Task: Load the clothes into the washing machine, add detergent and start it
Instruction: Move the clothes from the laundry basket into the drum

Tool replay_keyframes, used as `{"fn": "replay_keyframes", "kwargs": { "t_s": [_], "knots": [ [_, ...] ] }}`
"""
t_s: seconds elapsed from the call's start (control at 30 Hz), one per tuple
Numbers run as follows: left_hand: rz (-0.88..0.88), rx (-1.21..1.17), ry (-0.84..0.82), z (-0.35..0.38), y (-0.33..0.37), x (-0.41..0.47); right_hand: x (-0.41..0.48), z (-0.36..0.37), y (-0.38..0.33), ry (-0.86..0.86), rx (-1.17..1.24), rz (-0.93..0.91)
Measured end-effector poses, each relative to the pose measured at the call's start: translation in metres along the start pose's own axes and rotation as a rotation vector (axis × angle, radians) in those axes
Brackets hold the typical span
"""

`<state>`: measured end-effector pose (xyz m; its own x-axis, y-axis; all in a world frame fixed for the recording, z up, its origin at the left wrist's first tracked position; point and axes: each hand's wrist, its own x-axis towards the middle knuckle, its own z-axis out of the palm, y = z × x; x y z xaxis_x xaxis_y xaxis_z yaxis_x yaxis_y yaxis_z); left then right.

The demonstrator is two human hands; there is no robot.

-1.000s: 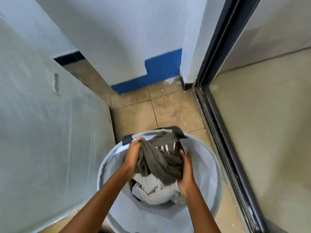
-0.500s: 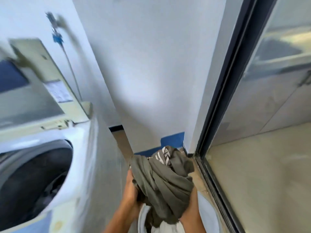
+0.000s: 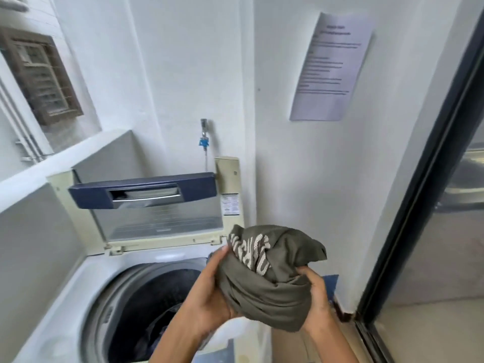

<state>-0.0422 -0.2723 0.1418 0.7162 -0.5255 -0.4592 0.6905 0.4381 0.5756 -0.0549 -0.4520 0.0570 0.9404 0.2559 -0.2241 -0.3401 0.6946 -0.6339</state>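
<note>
The left grip (image 3: 209,294) and right grip (image 3: 318,302), fingers curled, held 1 bunched olive garment (image 3: 267,292) above the right edge of the washing machine (image 3: 86,281). Its lid (image 3: 157,221) stood upright, and dark clothes (image 3: 159,323) lay inside.

The olive garment (image 3: 264,286) is wadded up, so its pale print folds into the creases and cannot be read. It covers much of the fingers of the left hand (image 3: 209,297) and the right hand (image 3: 318,302), and it hides the right rim of the washing machine (image 3: 78,281). Both forearms run off the near edge. Inside the drum (image 3: 146,307), dark cloth lies in shadow, and its pieces cannot be told apart. The text on the wall notice (image 3: 330,69) and on the lid's sticker (image 3: 230,204) is too small and blurred to read. The window (image 3: 42,77) is cut by the left edge and the glass door (image 3: 445,231) by the right edge.
</note>
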Motion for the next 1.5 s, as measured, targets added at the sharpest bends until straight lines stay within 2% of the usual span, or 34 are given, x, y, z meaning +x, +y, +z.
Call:
{"fn": "replay_keyframes", "kwargs": {
  "t_s": [0.03,0.13,0.2,0.3,0.33,0.43,0.5,0.53,0.6,0.67,0.73,0.8,0.9,1.0,1.13,1.3,1.33,1.4,1.5],
  "knots": [
    [0.043,0.018,0.054,-0.008,0.011,-0.007,0.004,0.028,-0.015,-0.025,0.000,-0.005],
    [0.128,0.004,0.200,-0.046,0.041,-0.023,0.032,0.070,0.002,0.027,-0.130,-0.071],
    [0.188,-0.038,0.211,-0.071,0.055,-0.035,0.041,0.089,0.023,0.030,-0.229,-0.091],
    [0.291,-0.086,0.207,-0.110,0.073,-0.051,0.057,0.104,0.045,0.138,-0.543,-0.075],
    [0.322,-0.107,0.184,-0.122,0.077,-0.055,0.061,0.109,0.052,0.143,-0.561,-0.060],
    [0.365,-0.114,0.143,-0.148,0.083,-0.063,0.071,0.133,0.073,-0.032,-0.400,0.034],
    [0.348,-0.043,0.153,-0.162,0.083,-0.065,0.081,0.151,0.084,-0.075,-0.339,0.068],
    [0.339,0.013,0.167,-0.165,0.082,-0.067,0.085,0.158,0.088,-0.085,-0.384,0.065],
    [0.353,0.109,0.211,-0.177,0.082,-0.067,0.094,0.168,0.096,-0.027,-0.619,0.034],
    [0.395,0.106,0.274,-0.192,0.083,-0.070,0.101,0.173,0.099,0.077,-0.742,-0.024],
    [0.431,-0.003,0.249,-0.205,0.087,-0.079,0.107,0.173,0.094,0.155,-0.715,-0.086],
    [0.485,-0.156,0.145,-0.220,0.096,-0.090,0.109,0.172,0.084,0.197,-0.642,-0.131],
    [0.522,-0.228,0.085,-0.236,0.109,-0.099,0.113,0.170,0.071,0.220,-0.526,-0.145],
    [0.458,-0.077,0.154,-0.233,0.113,-0.100,0.117,0.175,0.068,0.192,-0.347,-0.088],
    [0.307,0.288,0.157,-0.222,0.109,-0.088,0.115,0.188,0.067,0.054,-0.239,0.031],
    [0.167,1.032,0.097,-0.216,0.100,-0.071,0.119,0.193,0.057,0.022,-0.158,-0.024],
    [0.176,1.096,0.089,-0.220,0.099,-0.068,0.121,0.192,0.054,0.030,-0.164,-0.046],
    [0.278,1.191,0.188,-0.234,0.104,-0.063,0.124,0.185,0.046,0.052,-0.255,-0.144],
    [0.561,1.280,0.505,-0.256,0.120,-0.065,0.126,0.175,0.037,0.106,-0.572,-0.277]
  ]
}}
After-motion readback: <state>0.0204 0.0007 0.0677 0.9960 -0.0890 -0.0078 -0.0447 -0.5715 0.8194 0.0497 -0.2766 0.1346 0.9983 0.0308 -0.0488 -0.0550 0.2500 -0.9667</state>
